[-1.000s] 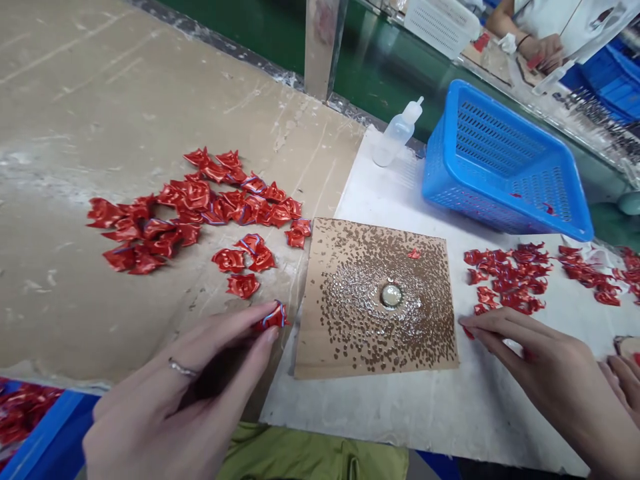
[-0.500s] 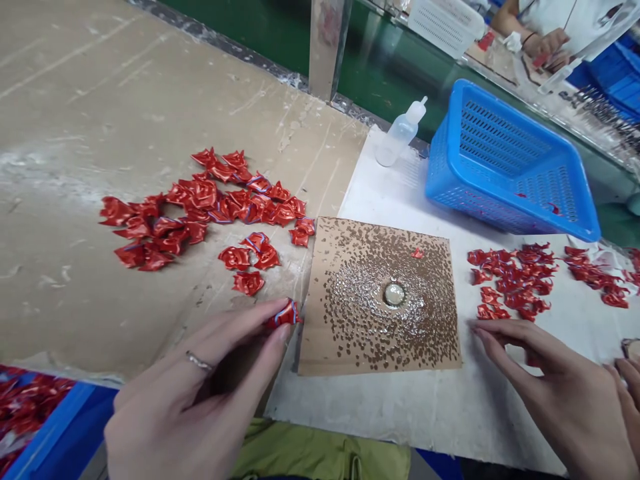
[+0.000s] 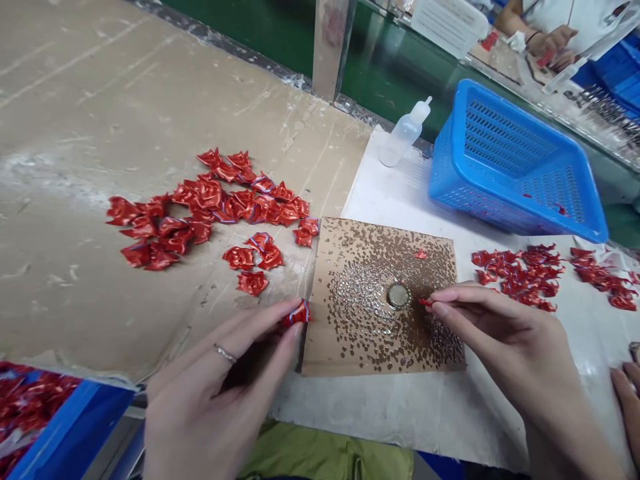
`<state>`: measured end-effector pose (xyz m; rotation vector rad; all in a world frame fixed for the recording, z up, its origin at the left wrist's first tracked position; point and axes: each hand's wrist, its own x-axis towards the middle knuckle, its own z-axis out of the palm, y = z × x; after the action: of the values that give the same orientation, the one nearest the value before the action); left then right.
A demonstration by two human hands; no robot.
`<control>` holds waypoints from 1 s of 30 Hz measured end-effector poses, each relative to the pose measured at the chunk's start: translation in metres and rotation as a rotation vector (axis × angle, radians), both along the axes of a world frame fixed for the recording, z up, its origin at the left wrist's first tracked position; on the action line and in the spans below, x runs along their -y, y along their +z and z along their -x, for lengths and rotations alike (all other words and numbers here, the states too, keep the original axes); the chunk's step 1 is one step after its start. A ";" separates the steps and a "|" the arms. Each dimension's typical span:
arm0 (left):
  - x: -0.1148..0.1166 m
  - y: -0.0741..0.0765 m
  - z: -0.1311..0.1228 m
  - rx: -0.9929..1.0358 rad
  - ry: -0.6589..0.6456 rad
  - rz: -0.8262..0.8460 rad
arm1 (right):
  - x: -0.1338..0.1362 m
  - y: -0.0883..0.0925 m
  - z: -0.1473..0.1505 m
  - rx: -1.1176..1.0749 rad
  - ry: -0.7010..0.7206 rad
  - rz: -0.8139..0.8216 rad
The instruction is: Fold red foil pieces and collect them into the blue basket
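My left hand (image 3: 215, 380) is shut on a crumpled red foil flower (image 3: 299, 315) bound with blue wire, holding it at the left edge of a square of cardboard (image 3: 325, 247). The cardboard is speckled with brown and silver dots around a round glass-like disc (image 3: 399, 296). My right hand (image 3: 500, 333) pinches a small red foil piece (image 3: 425, 303) between thumb and forefinger, just right of the disc. Many similar red foil pieces lie in one heap (image 3: 200, 207) left of the cardboard and another (image 3: 520, 273) to its right.
A blue perforated basket (image 3: 515, 160) and a plastic squeeze bottle (image 3: 404, 133) stand on a white sheet (image 3: 400, 417). A blue crate (image 3: 40, 413) of red pieces sits lower left. Another person's hand (image 3: 627, 407) shows at the right edge; a co-worker's hands (image 3: 547, 47) are at the top right.
My right hand has moved left from beside the right heap onto the cardboard, now pinching a small red piece. My left hand still holds the flower, shifted slightly right.
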<state>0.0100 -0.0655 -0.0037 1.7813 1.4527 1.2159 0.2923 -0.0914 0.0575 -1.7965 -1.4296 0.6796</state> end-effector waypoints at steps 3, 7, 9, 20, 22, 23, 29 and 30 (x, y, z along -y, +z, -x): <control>-0.001 -0.001 0.001 -0.053 -0.020 -0.025 | -0.009 -0.001 0.007 0.067 0.040 -0.020; 0.000 0.000 0.001 -0.051 -0.030 -0.022 | -0.016 0.000 0.016 0.085 0.058 -0.006; 0.000 0.000 0.001 -0.056 -0.038 -0.017 | -0.019 0.000 0.020 0.106 0.059 -0.003; -0.001 0.002 0.002 -0.048 -0.041 -0.012 | -0.015 -0.001 0.020 0.019 -0.002 0.019; 0.000 0.005 -0.001 -0.043 -0.039 -0.004 | -0.011 0.000 0.017 -0.113 -0.054 0.077; 0.000 0.007 -0.003 -0.036 -0.045 -0.001 | -0.010 0.001 0.015 -0.197 -0.075 0.115; 0.003 0.018 -0.021 0.027 -0.154 0.003 | -0.004 0.005 0.011 -0.598 -0.138 0.274; 0.003 0.019 -0.025 0.038 -0.182 0.002 | -0.002 0.006 0.011 -0.625 -0.133 0.284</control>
<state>0.0353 -0.0686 0.0158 1.8350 1.2402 1.1479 0.2811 -0.0890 0.0631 -1.6511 -0.8177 1.2847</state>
